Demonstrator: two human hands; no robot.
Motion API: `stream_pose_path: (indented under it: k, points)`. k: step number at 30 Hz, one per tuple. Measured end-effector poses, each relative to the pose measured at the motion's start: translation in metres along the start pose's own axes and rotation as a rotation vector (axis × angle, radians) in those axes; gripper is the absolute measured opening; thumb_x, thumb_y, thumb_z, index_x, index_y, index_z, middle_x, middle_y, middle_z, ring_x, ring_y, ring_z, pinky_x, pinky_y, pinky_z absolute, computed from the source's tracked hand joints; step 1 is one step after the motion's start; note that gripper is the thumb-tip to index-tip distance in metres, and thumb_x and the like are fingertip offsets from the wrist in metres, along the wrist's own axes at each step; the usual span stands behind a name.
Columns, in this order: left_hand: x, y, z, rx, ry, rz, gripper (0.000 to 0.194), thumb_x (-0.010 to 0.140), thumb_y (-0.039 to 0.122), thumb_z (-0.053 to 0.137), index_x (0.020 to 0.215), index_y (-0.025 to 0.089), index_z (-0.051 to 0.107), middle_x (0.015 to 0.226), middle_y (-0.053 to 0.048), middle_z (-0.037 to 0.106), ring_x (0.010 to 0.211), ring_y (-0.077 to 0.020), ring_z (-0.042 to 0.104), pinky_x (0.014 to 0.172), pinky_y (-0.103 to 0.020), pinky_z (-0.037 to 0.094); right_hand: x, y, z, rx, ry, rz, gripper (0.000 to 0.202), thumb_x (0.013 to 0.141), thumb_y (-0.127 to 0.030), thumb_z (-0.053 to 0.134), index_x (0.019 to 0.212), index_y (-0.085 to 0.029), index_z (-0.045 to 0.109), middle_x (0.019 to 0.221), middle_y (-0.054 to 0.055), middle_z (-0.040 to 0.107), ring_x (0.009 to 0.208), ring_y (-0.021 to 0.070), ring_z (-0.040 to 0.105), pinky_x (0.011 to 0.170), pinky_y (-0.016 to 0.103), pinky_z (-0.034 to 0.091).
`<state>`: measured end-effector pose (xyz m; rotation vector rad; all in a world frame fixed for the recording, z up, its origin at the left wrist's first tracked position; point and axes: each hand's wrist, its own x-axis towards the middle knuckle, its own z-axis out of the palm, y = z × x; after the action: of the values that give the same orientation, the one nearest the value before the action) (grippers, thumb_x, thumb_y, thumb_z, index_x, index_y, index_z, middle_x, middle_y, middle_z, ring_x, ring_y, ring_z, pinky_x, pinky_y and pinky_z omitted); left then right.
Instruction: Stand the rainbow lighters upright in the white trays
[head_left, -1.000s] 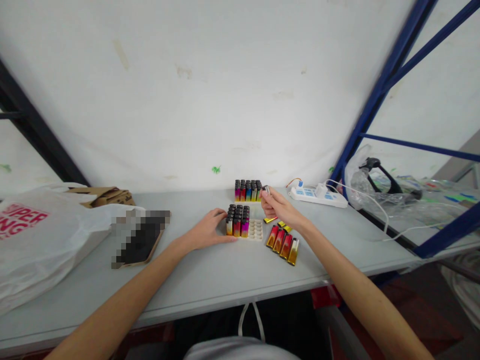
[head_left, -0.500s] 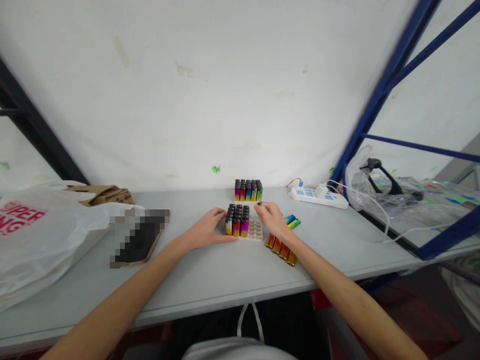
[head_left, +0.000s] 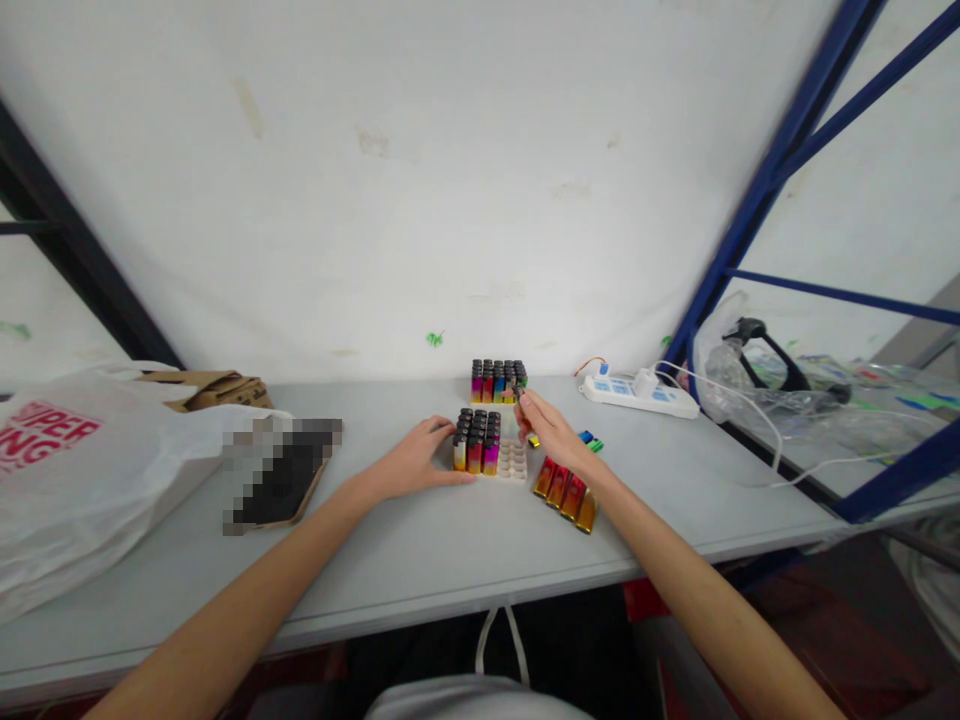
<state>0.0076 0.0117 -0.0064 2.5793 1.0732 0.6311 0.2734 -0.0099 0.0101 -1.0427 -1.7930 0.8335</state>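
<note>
A white tray (head_left: 514,461) on the grey table (head_left: 420,560) holds a block of colourful lighters (head_left: 475,443) on its left side, while its right holes are bare. My left hand (head_left: 417,461) rests against the tray's left side, fingers touching the lighters. My right hand (head_left: 549,431) hovers over the tray's right part and pinches a lighter (head_left: 533,440) whose dark top shows at the fingertips. Several red and gold loose lighters (head_left: 565,493) lie under my right wrist. A green and blue pair (head_left: 592,441) lies behind it.
A second full block of lighters (head_left: 496,381) stands near the wall. To the right are a white power strip (head_left: 637,392), cables and a plastic bag (head_left: 739,365) by the blue rack (head_left: 750,200). On the left are a white bag (head_left: 67,480), cardboard (head_left: 206,388) and a blurred dark flat item (head_left: 279,478).
My right hand came down from beside the back block to the front tray, then shifted slightly up and right with a lighter. My left hand stayed on the tray.
</note>
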Motion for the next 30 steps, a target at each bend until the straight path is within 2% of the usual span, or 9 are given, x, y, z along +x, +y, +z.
stream_pose_path:
  k: [3, 6, 8, 13, 20, 25, 30]
  points:
    - [0.0, -0.0007, -0.0001, 0.008, -0.008, 0.0, 0.078, 0.073, 0.075, 0.071, 0.125, 0.016, 0.063, 0.131, -0.015, 0.06, 0.122, -0.0352, 0.058, 0.112, -0.046, 0.044, 0.0004, -0.0003, -0.0038, -0.023, 0.019, -0.053, 0.043, 0.101, -0.06, 0.038, 0.103, -0.022, 0.056, 0.083, 0.001, 0.061, 0.08, 0.0172, 0.06, 0.081, 0.031, 0.05]
    - [-0.0002, -0.001, -0.0002, 0.015, -0.01, -0.003, 0.078, 0.073, 0.074, 0.071, 0.125, 0.017, 0.063, 0.132, -0.015, 0.06, 0.123, -0.0348, 0.058, 0.112, -0.046, 0.044, 0.0003, 0.0015, -0.0069, -0.026, -0.03, -0.068, 0.036, 0.101, -0.055, 0.046, 0.107, -0.02, 0.056, 0.094, 0.004, 0.07, 0.089, 0.0185, 0.066, 0.086, 0.033, 0.05]
    - [-0.0002, -0.0009, -0.0002, 0.016, -0.012, -0.005, 0.078, 0.073, 0.074, 0.071, 0.125, 0.017, 0.063, 0.132, -0.015, 0.06, 0.123, -0.0347, 0.058, 0.112, -0.046, 0.044, -0.0001, 0.0033, -0.0083, -0.079, -0.043, -0.075, 0.034, 0.101, -0.053, 0.047, 0.104, -0.02, 0.057, 0.095, 0.005, 0.073, 0.088, 0.019, 0.067, 0.082, 0.032, 0.051]
    - [-0.0001, -0.0012, 0.0004, 0.008, -0.003, 0.006, 0.075, 0.073, 0.074, 0.071, 0.124, 0.02, 0.063, 0.13, -0.014, 0.061, 0.121, -0.035, 0.058, 0.11, -0.048, 0.045, -0.0004, 0.0056, -0.0063, -0.26, -0.045, -0.093, 0.031, 0.098, -0.053, 0.054, 0.095, -0.021, 0.057, 0.078, 0.002, 0.072, 0.072, 0.0191, 0.067, 0.07, 0.031, 0.051]
    - [-0.0005, -0.0001, -0.0004, -0.004, 0.006, 0.001, 0.074, 0.072, 0.074, 0.071, 0.123, 0.02, 0.064, 0.129, -0.013, 0.061, 0.12, -0.0347, 0.06, 0.11, -0.047, 0.046, 0.003, 0.0082, -0.0003, -0.329, 0.019, -0.08, 0.029, 0.093, -0.049, 0.064, 0.086, -0.022, 0.057, 0.084, 0.007, 0.076, 0.072, 0.0206, 0.071, 0.064, 0.031, 0.053]
    - [-0.0007, -0.0002, -0.0007, 0.009, 0.005, -0.007, 0.076, 0.071, 0.075, 0.071, 0.123, 0.019, 0.063, 0.129, -0.013, 0.061, 0.12, -0.0348, 0.06, 0.109, -0.047, 0.046, 0.0033, 0.0048, -0.0058, -0.431, -0.071, -0.138, 0.018, 0.096, -0.038, 0.062, 0.089, -0.021, 0.062, 0.082, 0.005, 0.076, 0.072, 0.0201, 0.071, 0.063, 0.027, 0.048]
    - [-0.0001, -0.0017, 0.0004, 0.006, -0.01, -0.003, 0.077, 0.072, 0.074, 0.071, 0.125, 0.018, 0.063, 0.13, -0.015, 0.06, 0.121, -0.0346, 0.059, 0.111, -0.045, 0.045, 0.0061, 0.0085, -0.008, -0.533, -0.116, -0.123, 0.012, 0.095, -0.032, 0.066, 0.09, -0.021, 0.065, 0.083, 0.006, 0.076, 0.071, 0.0201, 0.07, 0.063, 0.027, 0.046]
